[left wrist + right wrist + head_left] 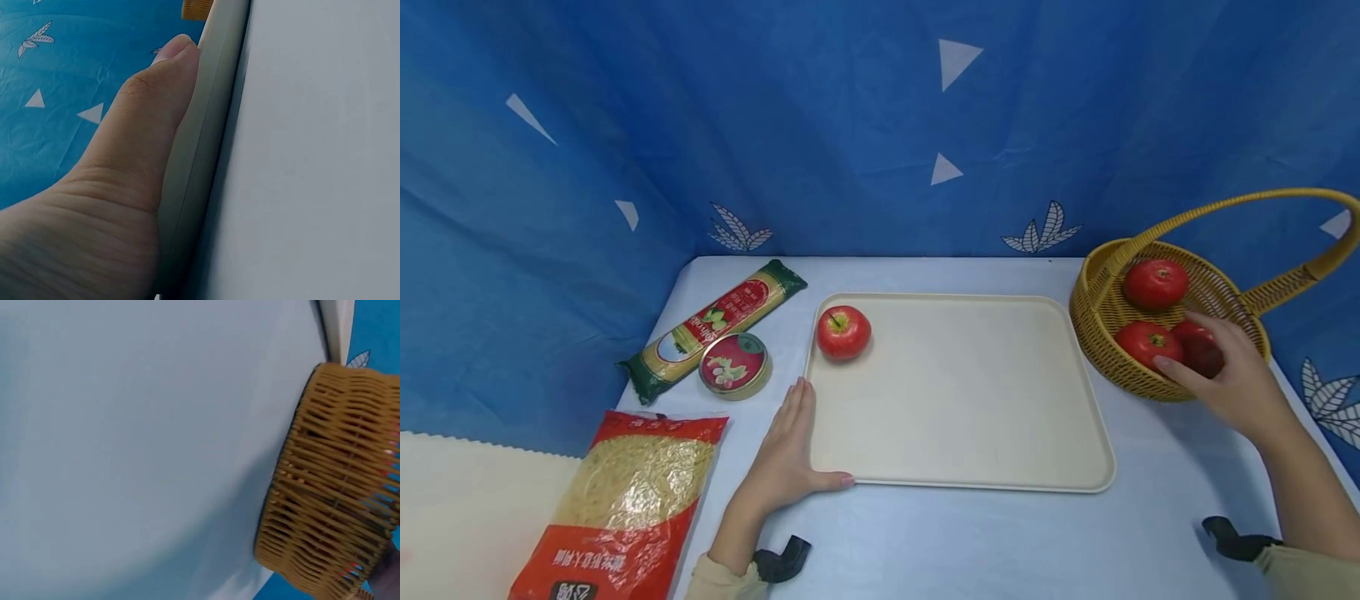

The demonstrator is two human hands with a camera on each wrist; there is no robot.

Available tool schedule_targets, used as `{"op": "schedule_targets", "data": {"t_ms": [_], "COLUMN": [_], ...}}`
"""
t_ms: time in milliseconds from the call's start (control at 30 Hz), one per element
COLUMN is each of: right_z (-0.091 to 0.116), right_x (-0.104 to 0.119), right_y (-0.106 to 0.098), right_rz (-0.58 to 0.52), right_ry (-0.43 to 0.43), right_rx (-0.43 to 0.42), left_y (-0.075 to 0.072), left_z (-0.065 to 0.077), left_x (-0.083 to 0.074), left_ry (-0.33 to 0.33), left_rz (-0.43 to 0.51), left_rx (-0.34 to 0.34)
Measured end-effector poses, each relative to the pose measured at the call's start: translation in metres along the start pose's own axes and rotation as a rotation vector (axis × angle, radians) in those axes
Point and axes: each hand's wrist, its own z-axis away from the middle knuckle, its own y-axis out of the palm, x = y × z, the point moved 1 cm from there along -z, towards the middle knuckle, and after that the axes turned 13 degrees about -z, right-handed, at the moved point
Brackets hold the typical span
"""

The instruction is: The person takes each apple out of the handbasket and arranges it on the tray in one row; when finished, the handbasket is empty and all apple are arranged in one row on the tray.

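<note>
At the near left corner of the cream tray (955,400), my left hand (782,458) rests with straight fingers along the left side. Its thumb (147,106) lies against the front rim. One red apple (843,332) sits in the tray's far left corner. On the right, my right hand (1232,379) reaches into the wicker basket (1101,350), thumb and fingers curved around a red apple (1201,348) that they partly cover. Two more apples lie in the basket, one beside the thumb (1150,343) and one farther back (1156,284). The right wrist view shows mainly the basket's side (328,481).
Left of the tray lie a pasta packet (715,325), a round tin (734,367) touching it, and a large red-and-clear bag of noodles (625,508). The basket's tall handle (1247,198) arches up and rightward. A blue curtain (865,133) hangs behind the white tabletop.
</note>
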Motion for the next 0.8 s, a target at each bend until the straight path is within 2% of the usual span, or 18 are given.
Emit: {"op": "schedule_targets", "data": {"t_ms": [167, 300, 633, 800], "right_z": [-0.006, -0.012, -0.025, -0.032], "right_x": [-0.007, -0.004, -0.005, -0.008], "right_y": [0.001, 0.002, 0.003, 0.002], "right_rz": [0.019, 0.040, 0.135, 0.130], "right_ry": [-0.045, -0.037, 0.065, 0.117], "right_rx": [0.016, 0.049, 0.169, 0.261], "left_y": [0.000, 0.000, -0.001, -0.001], "left_z": [0.000, 0.001, 0.001, 0.000], "left_x": [0.001, 0.000, -0.001, 0.000], "left_ry": [-0.001, 0.001, 0.002, -0.001], "left_rz": [0.005, 0.010, 0.012, 0.004], "left_rx": [0.003, -0.001, -0.005, -0.003]}}
